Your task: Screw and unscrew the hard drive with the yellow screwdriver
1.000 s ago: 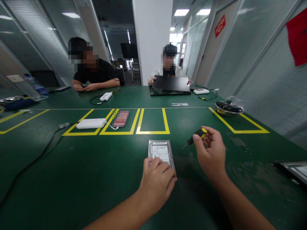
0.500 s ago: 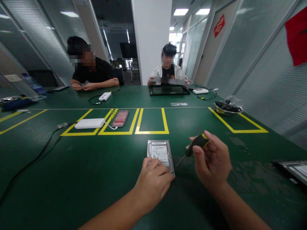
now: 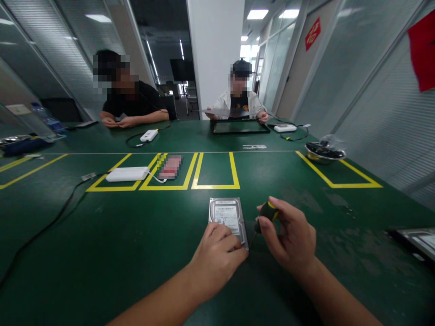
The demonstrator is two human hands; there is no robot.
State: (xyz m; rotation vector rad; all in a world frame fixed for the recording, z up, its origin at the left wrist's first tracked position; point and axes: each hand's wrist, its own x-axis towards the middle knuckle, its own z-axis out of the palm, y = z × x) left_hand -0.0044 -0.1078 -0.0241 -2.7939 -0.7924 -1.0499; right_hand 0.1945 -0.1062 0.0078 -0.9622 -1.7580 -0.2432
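In the lower middle, the left hand (image 3: 217, 253) holds a flat silver metal hard drive (image 3: 227, 212); the right hand (image 3: 292, 235) pinches a dark-and-yellow screwdriver (image 3: 268, 211).

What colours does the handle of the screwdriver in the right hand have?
The screwdriver handle is dark, almost black, with yellow parts; the head view shows it.

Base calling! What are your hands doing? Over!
Left hand on hard drive, covering its near end. Right hand gripping screwdriver. Tip near drive edge, contact unclear.
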